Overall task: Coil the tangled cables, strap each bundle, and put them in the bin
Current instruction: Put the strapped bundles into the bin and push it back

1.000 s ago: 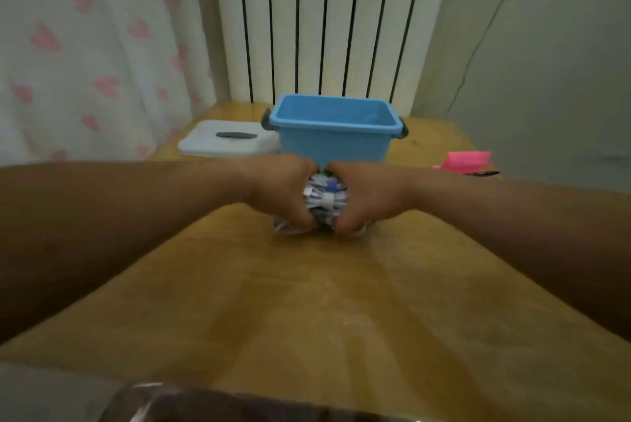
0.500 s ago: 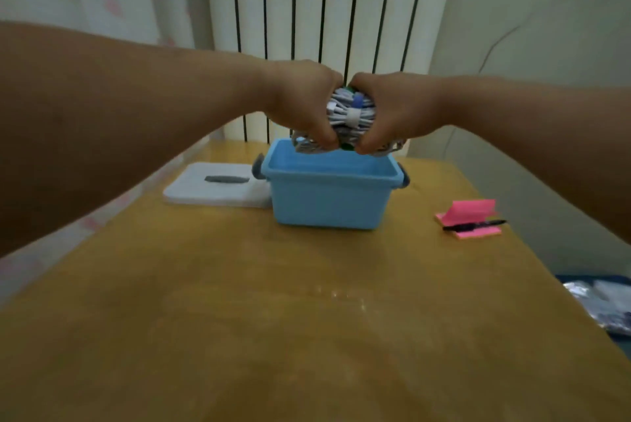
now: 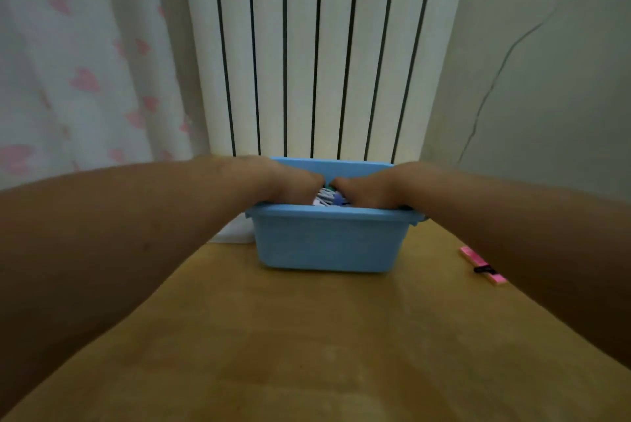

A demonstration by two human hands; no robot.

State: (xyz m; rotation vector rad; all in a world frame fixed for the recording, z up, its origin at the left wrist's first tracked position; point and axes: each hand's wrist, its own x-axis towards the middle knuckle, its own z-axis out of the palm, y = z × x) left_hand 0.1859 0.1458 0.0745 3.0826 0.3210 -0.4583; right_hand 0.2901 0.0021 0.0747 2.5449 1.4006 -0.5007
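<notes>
A light blue plastic bin [image 3: 327, 244] stands on the wooden table [image 3: 307, 346] near the radiator. Both of my hands reach down inside it. My left hand [image 3: 286, 184] and my right hand [image 3: 367, 188] grip a stack of coiled white cable bundles [image 3: 329, 199] between them, with a blue strap showing on top. Only a small part of the bundles shows between my knuckles, just below the bin's rim. My fingertips are hidden behind the bin's front wall.
A white lid [image 3: 235, 234] lies left of the bin, mostly hidden by my left arm. Pink sticky notes with a black pen [image 3: 481, 268] lie at the right. A white radiator [image 3: 324, 53] and a heart-patterned curtain [image 3: 78, 63] stand behind the table.
Both hands lifted the strapped cable bundles off the table, carried them over the bin, and have now lowered them into it.
</notes>
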